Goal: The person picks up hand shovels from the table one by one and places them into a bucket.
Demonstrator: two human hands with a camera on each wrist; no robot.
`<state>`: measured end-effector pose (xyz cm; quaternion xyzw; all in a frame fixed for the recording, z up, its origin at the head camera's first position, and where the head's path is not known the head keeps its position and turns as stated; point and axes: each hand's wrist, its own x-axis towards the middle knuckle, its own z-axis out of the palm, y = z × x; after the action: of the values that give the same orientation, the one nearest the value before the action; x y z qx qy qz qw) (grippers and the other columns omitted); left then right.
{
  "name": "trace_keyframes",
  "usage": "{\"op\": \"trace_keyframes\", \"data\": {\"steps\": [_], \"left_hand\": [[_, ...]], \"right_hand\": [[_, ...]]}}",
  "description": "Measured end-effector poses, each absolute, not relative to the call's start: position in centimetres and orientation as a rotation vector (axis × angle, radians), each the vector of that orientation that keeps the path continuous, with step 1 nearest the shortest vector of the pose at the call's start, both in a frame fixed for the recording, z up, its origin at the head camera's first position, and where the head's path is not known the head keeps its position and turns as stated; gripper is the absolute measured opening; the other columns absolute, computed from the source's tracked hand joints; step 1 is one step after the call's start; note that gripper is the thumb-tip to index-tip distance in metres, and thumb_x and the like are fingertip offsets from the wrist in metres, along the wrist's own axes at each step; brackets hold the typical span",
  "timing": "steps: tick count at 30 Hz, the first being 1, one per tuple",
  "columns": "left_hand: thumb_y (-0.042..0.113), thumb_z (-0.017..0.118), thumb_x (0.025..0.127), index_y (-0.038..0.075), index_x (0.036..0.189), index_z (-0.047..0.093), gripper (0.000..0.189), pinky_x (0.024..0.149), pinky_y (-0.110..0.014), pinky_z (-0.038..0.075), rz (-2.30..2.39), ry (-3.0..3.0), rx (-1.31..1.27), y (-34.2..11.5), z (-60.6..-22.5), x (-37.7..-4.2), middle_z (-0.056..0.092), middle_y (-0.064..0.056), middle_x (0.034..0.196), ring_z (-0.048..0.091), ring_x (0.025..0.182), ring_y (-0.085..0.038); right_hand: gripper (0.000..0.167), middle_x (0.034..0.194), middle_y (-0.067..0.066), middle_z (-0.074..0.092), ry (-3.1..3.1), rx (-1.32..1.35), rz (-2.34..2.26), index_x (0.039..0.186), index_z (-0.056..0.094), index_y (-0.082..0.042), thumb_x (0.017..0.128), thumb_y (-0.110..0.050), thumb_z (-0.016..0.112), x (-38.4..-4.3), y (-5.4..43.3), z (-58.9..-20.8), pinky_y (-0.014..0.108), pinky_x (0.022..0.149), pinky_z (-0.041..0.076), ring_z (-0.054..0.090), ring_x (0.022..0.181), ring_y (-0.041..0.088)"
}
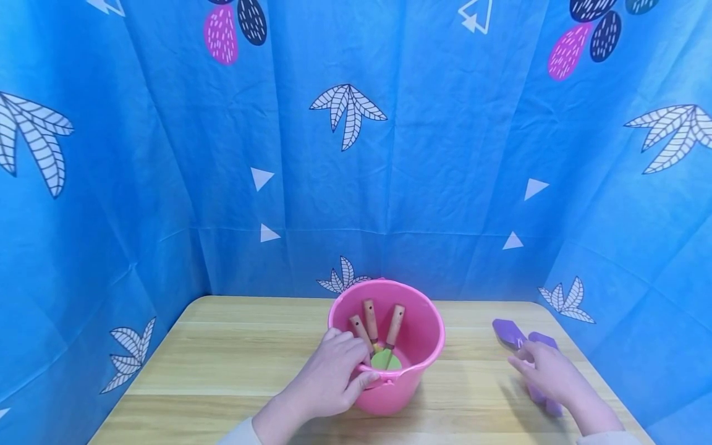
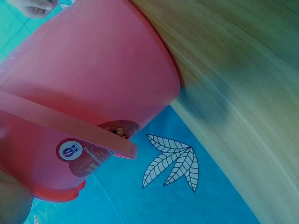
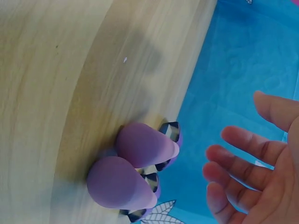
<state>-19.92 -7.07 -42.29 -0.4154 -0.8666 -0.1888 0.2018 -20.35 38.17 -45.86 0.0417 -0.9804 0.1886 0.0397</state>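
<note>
My left hand [image 1: 334, 374] grips the near-left rim of a pink bucket [image 1: 389, 402], with the thumb outside and the fingers over the edge. Inside the bucket stand three tools with wooden handles [image 1: 395, 324]; a green blade [image 1: 384, 360] shows at the bottom. The bucket's pink carrying handle [image 2: 70, 123] hangs down its side in the left wrist view. My right hand [image 1: 550, 371] hovers over two purple trowels [image 1: 507, 332] lying side by side at the right. Its fingers are spread and hold nothing. In the right wrist view, the rounded purple trowel handles [image 3: 117, 182] lie apart from the fingers.
A light wooden table [image 1: 233, 352] bears everything. Blue patterned cloth [image 1: 423, 154] hangs close behind it and along both sides. The trowels lie near the table's right edge.
</note>
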Motion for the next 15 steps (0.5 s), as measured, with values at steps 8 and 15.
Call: {"op": "trace_keyframes", "data": {"steps": [8,15], "left_hand": [[0.056,0.044,0.101,0.030,0.094,0.053,0.029,0.086,-0.032,0.038,-0.539,-2.430,-1.159,-7.1,-42.3,-20.0,0.049,0.020,0.085,0.045,0.087,-0.001],[0.056,0.044,0.101,0.028,0.093,0.055,0.031,0.086,-0.032,0.038,-0.541,-2.440,-1.156,-7.2,-42.2,-19.9,0.048,0.020,0.084,0.045,0.086,-0.001]], "right_hand": [[0.045,0.099,0.010,0.069,-3.010,0.110,0.550,0.103,0.067,-0.004,0.096,-0.049,0.061,-20.9,38.8,-46.4,0.059,0.082,0.050,0.066,0.090,0.034],[0.041,0.096,0.009,0.069,-3.015,0.090,0.539,0.101,0.066,-0.003,0.097,-0.044,0.063,-21.3,39.2,-47.0,0.058,0.080,0.051,0.067,0.085,0.032]]}}
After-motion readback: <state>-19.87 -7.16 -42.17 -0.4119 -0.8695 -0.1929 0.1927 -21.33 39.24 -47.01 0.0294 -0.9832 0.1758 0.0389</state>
